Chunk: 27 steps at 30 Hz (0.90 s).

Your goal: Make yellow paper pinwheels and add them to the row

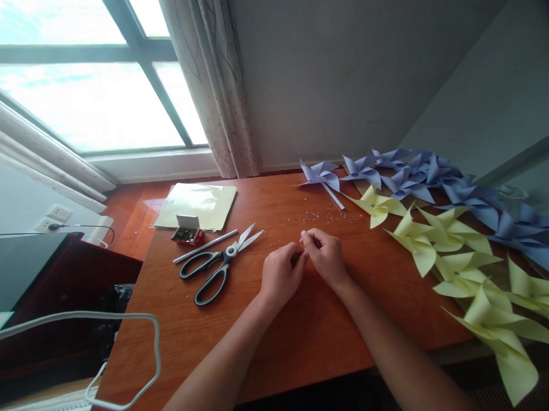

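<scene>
L hand: point(281, 271) on the wooden table point(308, 326), fingers curled in, tips meeting the R hand's. Looks like a pinch on sth tiny; what it is can't be told.
R hand: point(325, 255) just beside L, touching it at the fingertips, thumb + forefinger pressed together at top. A small pale bit shows at the pinch point, too small to ID, maybe a pin or bead.
Work item: whatever is pinched sits btwn the two hands, mid-table, just near side of the scatter of small specks point(323, 215).
Done so far (judgement): lots. Row of finished blue paper pinwheels point(411, 174) along the back-right edge by the wall; row of yellow paper pinwheels point(461, 251) in front of them, running toward the near-right corner. One blue pinwheel w/ white stick point(335, 196) attached lies nearest the specks.
Left to do (judgement): looks like assembly of one more unit, at the small-parts stage; no paper in the hands now.
Stock: pale yellow paper sheets point(201, 203) at back-left of table, so material remains.
Tools: scissors point(217, 263) left of hands, blades partly open, untouched. White stick point(205, 246) lying just behind the scissors. Small red box of pins point(187, 233), lid up, resting on edge of the sheets.
Off-table: white cable point(126, 360) looping at lower left; curtain point(217, 79) + window behind.
</scene>
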Motion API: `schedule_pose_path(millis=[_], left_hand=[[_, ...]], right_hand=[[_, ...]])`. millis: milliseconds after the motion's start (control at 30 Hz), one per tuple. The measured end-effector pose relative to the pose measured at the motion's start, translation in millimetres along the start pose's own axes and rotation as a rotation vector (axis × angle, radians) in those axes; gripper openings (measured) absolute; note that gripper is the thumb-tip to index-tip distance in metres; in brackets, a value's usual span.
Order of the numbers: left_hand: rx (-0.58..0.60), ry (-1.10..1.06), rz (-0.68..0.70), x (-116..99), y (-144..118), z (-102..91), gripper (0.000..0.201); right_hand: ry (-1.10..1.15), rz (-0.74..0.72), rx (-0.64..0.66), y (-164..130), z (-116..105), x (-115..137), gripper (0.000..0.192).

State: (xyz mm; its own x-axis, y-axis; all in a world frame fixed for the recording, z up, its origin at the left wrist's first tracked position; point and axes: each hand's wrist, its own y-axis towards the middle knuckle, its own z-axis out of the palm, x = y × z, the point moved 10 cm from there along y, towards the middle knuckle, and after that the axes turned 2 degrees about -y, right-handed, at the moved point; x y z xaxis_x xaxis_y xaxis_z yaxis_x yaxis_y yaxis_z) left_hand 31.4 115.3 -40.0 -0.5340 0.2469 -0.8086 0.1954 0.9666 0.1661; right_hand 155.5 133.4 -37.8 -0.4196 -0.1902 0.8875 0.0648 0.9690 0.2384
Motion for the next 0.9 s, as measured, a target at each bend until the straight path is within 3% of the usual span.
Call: schedule_pose_path(millis=[900], left_hand=[[0.034, 0.023, 0.014, -4.6, -0.7, 4.8, 0.019]], right_hand=[[0.064, -0.012, 0.021, -0.7, 2.3, 4.2, 0.034]])
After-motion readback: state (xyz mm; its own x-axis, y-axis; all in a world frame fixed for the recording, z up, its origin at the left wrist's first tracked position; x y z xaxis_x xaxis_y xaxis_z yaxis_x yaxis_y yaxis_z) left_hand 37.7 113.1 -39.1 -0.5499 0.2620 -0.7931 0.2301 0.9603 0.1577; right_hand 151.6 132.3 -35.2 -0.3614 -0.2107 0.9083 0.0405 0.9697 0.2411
